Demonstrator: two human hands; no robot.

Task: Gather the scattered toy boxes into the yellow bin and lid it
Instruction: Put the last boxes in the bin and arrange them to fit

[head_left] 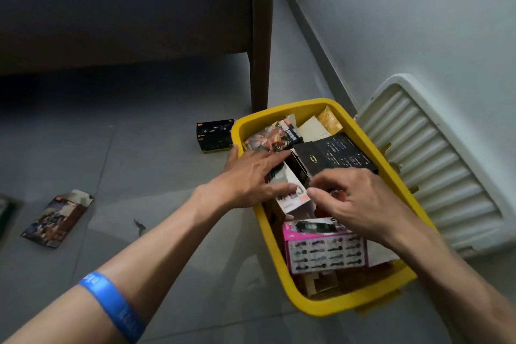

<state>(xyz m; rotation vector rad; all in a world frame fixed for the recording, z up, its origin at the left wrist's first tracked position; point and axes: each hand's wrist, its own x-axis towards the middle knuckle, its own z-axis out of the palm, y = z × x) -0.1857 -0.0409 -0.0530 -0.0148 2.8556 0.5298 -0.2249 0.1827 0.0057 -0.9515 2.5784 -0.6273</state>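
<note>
The yellow bin (279, 234) stands on the grey floor, holding several toy boxes: a black bat-logo box (339, 156), a pink box (324, 248) and a red-orange box (269, 138). My left hand (251, 176) rests flat on a white box (290, 195) inside the bin, fingers spread. My right hand (360, 201) hovers over the bin's middle, thumb and fingers pinched at that white box's edge. The white ribbed lid (435, 159) leans against the wall, right of the bin. A black toy box (215, 134) lies on the floor just left of the bin. Another flat box (57, 218) lies far left.
A bed with a brown frame and leg (261, 45) stands behind the bin. The wall and grey skirting (315, 45) run along the right. A dark mark (139, 226) is on the floor tiles. Something dark shows at the left edge (5, 215).
</note>
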